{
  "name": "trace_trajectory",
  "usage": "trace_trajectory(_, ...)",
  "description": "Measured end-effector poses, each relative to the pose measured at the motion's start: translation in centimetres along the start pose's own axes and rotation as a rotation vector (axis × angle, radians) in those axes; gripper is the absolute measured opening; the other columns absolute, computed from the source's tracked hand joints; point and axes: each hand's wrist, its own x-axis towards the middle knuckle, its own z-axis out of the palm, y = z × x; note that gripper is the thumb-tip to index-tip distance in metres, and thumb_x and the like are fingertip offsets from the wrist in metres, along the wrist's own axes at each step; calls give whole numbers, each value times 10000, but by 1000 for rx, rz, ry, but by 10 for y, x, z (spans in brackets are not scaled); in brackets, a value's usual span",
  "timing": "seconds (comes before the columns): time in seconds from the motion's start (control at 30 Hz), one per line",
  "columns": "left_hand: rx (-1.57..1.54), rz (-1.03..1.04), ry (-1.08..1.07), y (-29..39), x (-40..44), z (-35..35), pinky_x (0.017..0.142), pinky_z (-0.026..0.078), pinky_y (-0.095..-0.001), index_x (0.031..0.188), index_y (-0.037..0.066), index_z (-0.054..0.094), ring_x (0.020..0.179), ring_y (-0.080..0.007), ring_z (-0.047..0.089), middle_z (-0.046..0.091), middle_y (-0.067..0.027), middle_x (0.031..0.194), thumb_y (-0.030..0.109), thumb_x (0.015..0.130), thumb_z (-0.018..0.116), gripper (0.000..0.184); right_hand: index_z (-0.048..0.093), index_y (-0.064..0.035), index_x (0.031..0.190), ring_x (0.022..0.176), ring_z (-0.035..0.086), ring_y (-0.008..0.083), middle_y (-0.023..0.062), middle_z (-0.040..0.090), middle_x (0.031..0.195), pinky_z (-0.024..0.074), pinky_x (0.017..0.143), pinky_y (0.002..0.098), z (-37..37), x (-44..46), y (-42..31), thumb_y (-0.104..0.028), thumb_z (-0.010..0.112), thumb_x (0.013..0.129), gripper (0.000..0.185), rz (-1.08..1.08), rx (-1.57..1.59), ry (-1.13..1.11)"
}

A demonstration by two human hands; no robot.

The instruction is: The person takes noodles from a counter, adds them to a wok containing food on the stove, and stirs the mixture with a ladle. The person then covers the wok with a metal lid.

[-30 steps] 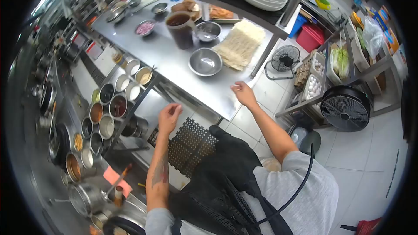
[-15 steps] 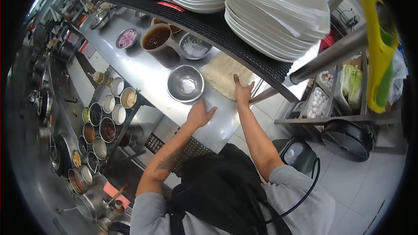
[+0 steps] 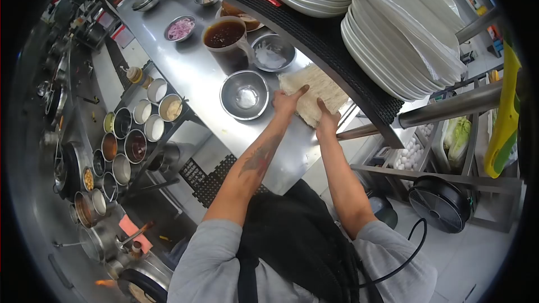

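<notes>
A pale, shaggy block of dried noodle-like sheets [image 3: 317,92] lies at the right end of the steel table, partly under the shelf. My left hand [image 3: 288,102] grips its left edge, thumb on top. On its near right edge my right hand [image 3: 328,120] has hold, thumb up and fingers underneath or hidden. Left of the block stands an empty-looking steel bowl [image 3: 244,95]. Behind that are a second steel bowl [image 3: 273,52] with something whitish in it and a clear jug [image 3: 225,42] of dark brown liquid.
White plates [image 3: 393,39] are stacked on a black-matted shelf [image 3: 331,39] above the table. Sliced purple onion fills a small bowl [image 3: 180,28]. Sauce pots [image 3: 136,146] stand at the left. A yellow-green tool [image 3: 502,129] hangs at the right, above a black fan [image 3: 439,204].
Both my hands have moved forward from in front of the table to the pale block. My left hand has come right, past the bowl, and both have taken hold of the block.
</notes>
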Motion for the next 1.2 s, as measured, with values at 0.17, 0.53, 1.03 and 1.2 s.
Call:
trace_trajectory(0.17,-417,-80,-48,20,-25,12,876,579,-411,1227,-58,547,998,-276,672,644,-187,1138,223,731,905,673,364,111,1385,1176,585,282,192,546,1339,521,956,356,0,-11,-7,-32,773,846,692,62,132,-77)
trace_trajectory(0.53,-784,66,-442,48,-72,-59,924,571,-413,1330,14,485,1112,-282,645,628,-143,1230,-8,841,754,559,48,-60,1579,1338,456,394,243,277,1545,503,952,589,-58,-116,-27,-513,619,960,956,324,36,-387)
trace_trajectory(1.03,-916,203,164,-127,-430,-461,1035,509,-437,1436,-29,437,1213,-308,602,585,-183,1344,234,859,766,715,535,-23,1316,853,684,203,135,690,1040,568,727,307,-67,-269,40,-266,585,1020,387,476,-764,-1054)
trace_trajectory(1.2,-973,463,740,-157,-632,-536,1017,516,-447,1404,-55,462,1161,-307,632,608,-195,1320,218,869,764,672,549,-51,1315,840,679,177,106,694,1056,569,738,315,-7,-334,143,-330,622,1002,424,574,-933,-1479)
